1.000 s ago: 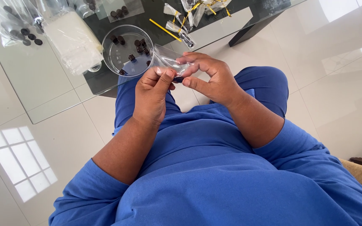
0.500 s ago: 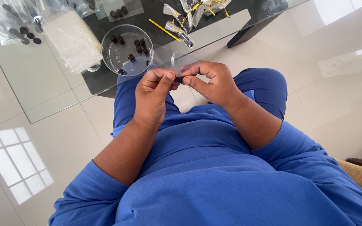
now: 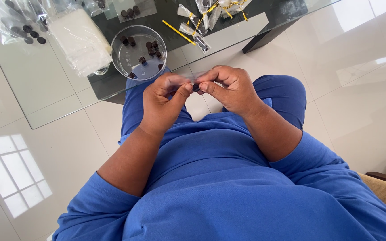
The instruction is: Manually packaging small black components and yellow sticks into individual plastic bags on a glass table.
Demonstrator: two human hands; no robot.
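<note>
- A clear bag [image 3: 16, 20] of dark discs is lying at the far left of the glass tabletop [image 3: 36, 85], with a few discs spilling onto the glass beside it.
- A white pouch [image 3: 79, 40] is resting just right of the bag, reaching toward the near edge of the tabletop.
- A bare stretch of glass is running along the near left edge, leaving free room there.
- A round clear dish [image 3: 139, 52] is sitting close to the near edge, holding about ten dark discs scattered mostly along its far side.
- The left hand [image 3: 164, 105] is hovering in front of the near edge, over the lap, its thumb and fingers pinched narrow on a small clear wrapper [image 3: 182, 80].
- A dark disc [image 3: 196, 88] is sitting between the two thumbs, gripped from both sides, just below and in front of the dish.
- The right hand [image 3: 228, 87] is curling tight, thumb and forefinger pressing on the disc and wrapper; whether the disc is already inside the wrapper cannot be told.
- Filled wrappers with gold ties [image 3: 202, 22] are lying on the far middle of the tabletop, well apart from the hands.
- Open tiled floor [image 3: 358, 67] is spreading beyond the tabletop's right edge.
</note>
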